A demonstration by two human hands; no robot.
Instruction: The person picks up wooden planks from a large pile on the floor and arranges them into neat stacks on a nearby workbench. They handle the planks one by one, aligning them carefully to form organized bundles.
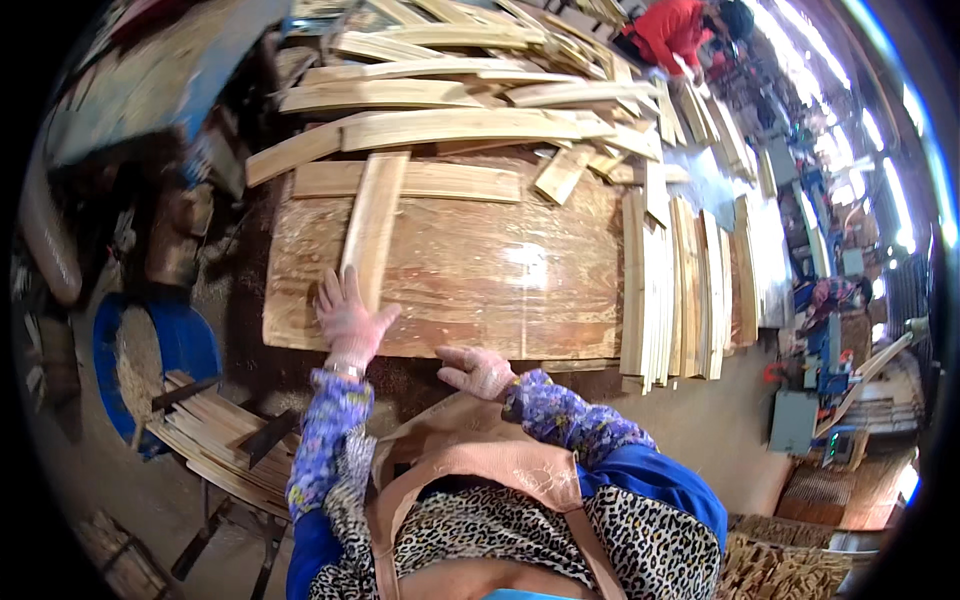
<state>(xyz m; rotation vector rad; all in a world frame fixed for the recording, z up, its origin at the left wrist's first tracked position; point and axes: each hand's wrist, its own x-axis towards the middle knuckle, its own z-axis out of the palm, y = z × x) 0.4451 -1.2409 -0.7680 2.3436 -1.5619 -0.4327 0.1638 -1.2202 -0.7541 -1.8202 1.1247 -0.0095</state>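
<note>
My left hand (352,322), in a pale pinkish glove, lies with spread fingers on the near end of a light wooden board (374,220). That board runs away from me, and its far end rests on a crosswise board (455,181). Beneath them is a worn plywood tabletop (470,270). My right hand (478,372), gloved alike, is at the table's front edge with fingers loosely stretched to the left. Nothing shows in it.
Long boards (440,128) lie piled along the table's far side. Upright rows of boards (680,290) stand at its right. On the left are a blue drum (205,345) with sawdust and a stack of thin slats (225,430). A person in red (668,38) works at the far right.
</note>
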